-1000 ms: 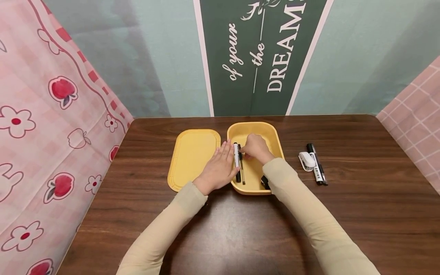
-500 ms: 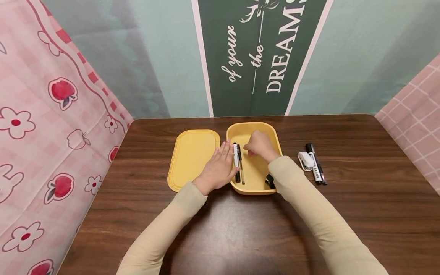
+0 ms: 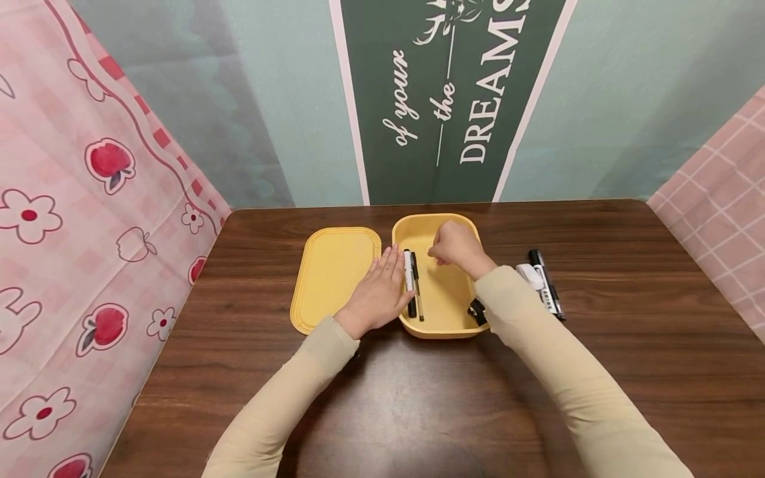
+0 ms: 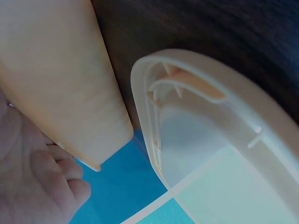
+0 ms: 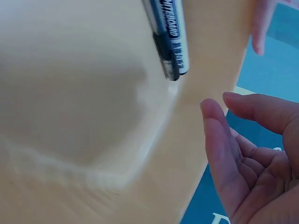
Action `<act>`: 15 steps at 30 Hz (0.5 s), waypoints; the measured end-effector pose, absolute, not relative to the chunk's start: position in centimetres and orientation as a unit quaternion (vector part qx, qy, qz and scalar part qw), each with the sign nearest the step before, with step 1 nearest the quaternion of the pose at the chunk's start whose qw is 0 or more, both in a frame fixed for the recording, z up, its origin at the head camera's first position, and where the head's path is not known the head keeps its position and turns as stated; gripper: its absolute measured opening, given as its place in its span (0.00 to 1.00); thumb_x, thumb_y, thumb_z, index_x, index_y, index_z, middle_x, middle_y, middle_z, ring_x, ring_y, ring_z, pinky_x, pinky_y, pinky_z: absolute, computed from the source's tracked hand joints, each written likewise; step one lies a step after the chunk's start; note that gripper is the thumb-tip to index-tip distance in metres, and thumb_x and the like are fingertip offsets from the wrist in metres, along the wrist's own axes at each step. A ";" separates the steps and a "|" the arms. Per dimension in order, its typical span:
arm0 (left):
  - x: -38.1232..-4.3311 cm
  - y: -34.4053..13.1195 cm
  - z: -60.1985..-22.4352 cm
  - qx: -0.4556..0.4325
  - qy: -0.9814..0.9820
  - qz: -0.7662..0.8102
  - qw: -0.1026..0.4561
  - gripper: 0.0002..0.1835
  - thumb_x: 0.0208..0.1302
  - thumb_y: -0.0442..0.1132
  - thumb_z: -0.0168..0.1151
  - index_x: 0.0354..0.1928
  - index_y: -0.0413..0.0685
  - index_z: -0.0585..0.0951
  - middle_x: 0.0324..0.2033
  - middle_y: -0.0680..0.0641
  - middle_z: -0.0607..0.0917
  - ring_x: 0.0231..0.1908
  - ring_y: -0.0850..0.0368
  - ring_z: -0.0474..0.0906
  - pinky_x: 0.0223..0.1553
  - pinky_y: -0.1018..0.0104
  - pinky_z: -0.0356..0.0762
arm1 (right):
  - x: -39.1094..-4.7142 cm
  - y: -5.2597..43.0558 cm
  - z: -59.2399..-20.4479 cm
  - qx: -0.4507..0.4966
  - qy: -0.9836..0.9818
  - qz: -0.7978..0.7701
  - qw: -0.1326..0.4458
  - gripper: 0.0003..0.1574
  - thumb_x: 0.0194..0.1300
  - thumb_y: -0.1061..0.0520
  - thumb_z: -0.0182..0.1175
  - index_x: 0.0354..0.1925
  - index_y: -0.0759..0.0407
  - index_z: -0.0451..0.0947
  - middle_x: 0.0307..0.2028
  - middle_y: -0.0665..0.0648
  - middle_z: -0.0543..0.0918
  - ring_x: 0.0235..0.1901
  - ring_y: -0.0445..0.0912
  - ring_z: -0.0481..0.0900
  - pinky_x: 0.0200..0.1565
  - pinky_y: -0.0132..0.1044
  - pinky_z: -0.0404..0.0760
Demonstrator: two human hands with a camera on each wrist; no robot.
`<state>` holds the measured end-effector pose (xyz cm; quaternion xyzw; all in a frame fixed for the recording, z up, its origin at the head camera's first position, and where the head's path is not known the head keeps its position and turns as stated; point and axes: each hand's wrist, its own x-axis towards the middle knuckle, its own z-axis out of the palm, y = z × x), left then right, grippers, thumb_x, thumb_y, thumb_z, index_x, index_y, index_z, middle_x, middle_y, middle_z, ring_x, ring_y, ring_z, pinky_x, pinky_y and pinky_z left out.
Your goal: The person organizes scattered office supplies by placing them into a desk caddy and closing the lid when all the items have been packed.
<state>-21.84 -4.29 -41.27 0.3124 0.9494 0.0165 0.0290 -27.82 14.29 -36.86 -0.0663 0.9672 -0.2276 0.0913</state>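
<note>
A yellow plastic box [image 3: 445, 292] sits on the table. Along its left wall lie a whiteboard marker [image 3: 409, 272] and a thin black-capped pen [image 3: 417, 285], side by side. My left hand [image 3: 378, 292] rests at the left rim with its fingers stretched forward. Inside the box's far half hovers my right hand [image 3: 459, 249], fingers loosely bent and nothing held. In the right wrist view its thumb and index fingertips are apart, close to the ends of the marker and pen. A small black object [image 3: 477, 311] lies in the near right corner, partly behind the sleeve.
The yellow lid [image 3: 335, 279] lies flat left of the box, its ribbed edge up. Right of the box are a white stapler [image 3: 528, 273], partly covered by the right sleeve, another marker [image 3: 540, 279] and a pen [image 3: 556, 299]. Fabric backdrops [image 3: 287, 99] stand behind the table.
My right hand has left the pen and moved right and slightly away from me. Its sleeve now overlaps the stapler, and more of the black object shows. My left hand stays put.
</note>
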 end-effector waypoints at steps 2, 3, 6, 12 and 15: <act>-21.8 -4.3 -41.3 0.312 0.949 0.021 0.030 0.39 0.73 0.55 0.39 0.71 0.30 0.48 0.71 0.33 0.45 0.71 0.42 0.40 0.69 0.54 0.44 | -27.7 14.4 -36.4 -0.065 0.970 -0.216 0.089 0.13 0.55 0.60 0.61 0.16 0.62 0.80 0.13 0.54 0.81 0.15 0.43 0.76 0.20 0.34 0.69; -21.8 -4.3 -41.3 0.311 0.949 0.022 0.031 0.39 0.73 0.55 0.39 0.71 0.30 0.48 0.71 0.33 0.44 0.71 0.43 0.40 0.69 0.54 0.43 | -27.6 14.5 -36.1 -0.065 0.971 -0.213 0.087 0.12 0.55 0.60 0.61 0.17 0.62 0.80 0.14 0.53 0.81 0.16 0.44 0.77 0.19 0.35 0.69; -21.8 -4.3 -41.3 0.311 0.949 0.025 0.032 0.39 0.73 0.55 0.39 0.71 0.30 0.49 0.71 0.33 0.44 0.71 0.43 0.39 0.69 0.54 0.42 | -27.3 14.8 -35.5 -0.061 0.975 -0.198 0.075 0.10 0.54 0.60 0.61 0.18 0.59 0.78 0.14 0.52 0.80 0.19 0.46 0.78 0.18 0.37 0.70; -21.9 -4.4 -41.4 0.314 0.949 0.023 0.029 0.39 0.73 0.55 0.39 0.71 0.29 0.49 0.71 0.33 0.44 0.71 0.42 0.41 0.69 0.54 0.42 | -27.1 16.2 -34.7 -0.067 0.979 -0.182 0.057 0.19 0.54 0.63 0.58 0.10 0.56 0.67 0.10 0.51 0.75 0.14 0.45 0.73 0.14 0.33 0.60; -21.9 -4.3 -41.3 0.314 0.949 0.025 0.030 0.38 0.73 0.55 0.39 0.71 0.29 0.49 0.71 0.33 0.44 0.71 0.42 0.40 0.69 0.54 0.42 | -27.1 17.0 -34.2 -0.070 0.981 -0.175 0.053 0.26 0.54 0.64 0.57 0.07 0.52 0.58 0.07 0.49 0.65 0.09 0.41 0.63 0.14 0.30 0.51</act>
